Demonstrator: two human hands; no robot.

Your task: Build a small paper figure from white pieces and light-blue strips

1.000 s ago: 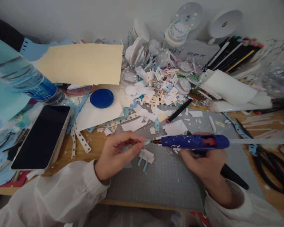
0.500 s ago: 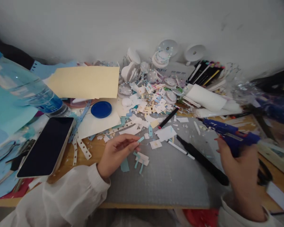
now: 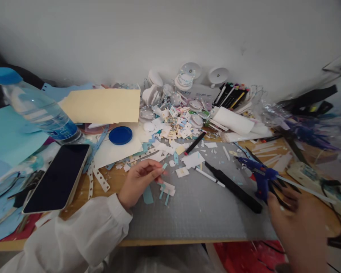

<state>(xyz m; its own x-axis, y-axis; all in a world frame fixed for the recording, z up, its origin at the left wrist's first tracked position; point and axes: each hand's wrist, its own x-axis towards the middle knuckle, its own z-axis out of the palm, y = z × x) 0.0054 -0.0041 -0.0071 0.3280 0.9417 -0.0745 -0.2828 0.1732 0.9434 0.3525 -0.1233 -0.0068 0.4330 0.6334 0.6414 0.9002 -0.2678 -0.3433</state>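
Note:
My left hand [image 3: 143, 180] pinches a small light-blue paper strip [image 3: 165, 166] between thumb and fingertips. Just below it on the grey cutting mat [image 3: 199, 216] lie a white paper piece with thin light-blue strips [image 3: 167, 190] and a wider light-blue paper piece [image 3: 148, 195]. At the right, a blue glue gun [image 3: 260, 176] rests at the mat's edge, a white glue stick [image 3: 304, 187] jutting from its back. My right hand [image 3: 298, 216], blurred, is beside the gun's handle with its fingers apart and nothing seen in them. Black handles, perhaps of scissors [image 3: 280, 189], show behind those fingers.
A black long-handled tool [image 3: 234, 187], a white pen [image 3: 209, 177] and a dark marker [image 3: 195, 143] lie across the mat. Paper scraps [image 3: 182, 123] pile up behind. A phone [image 3: 58, 178], water bottle [image 3: 45, 110] and blue lid [image 3: 120, 135] stand left; a power strip [image 3: 307, 176] is right.
The glue gun, held in my right hand before, now rests on the table. My right hand has drawn back and down from it. My left hand keeps the strip; the view has shifted right.

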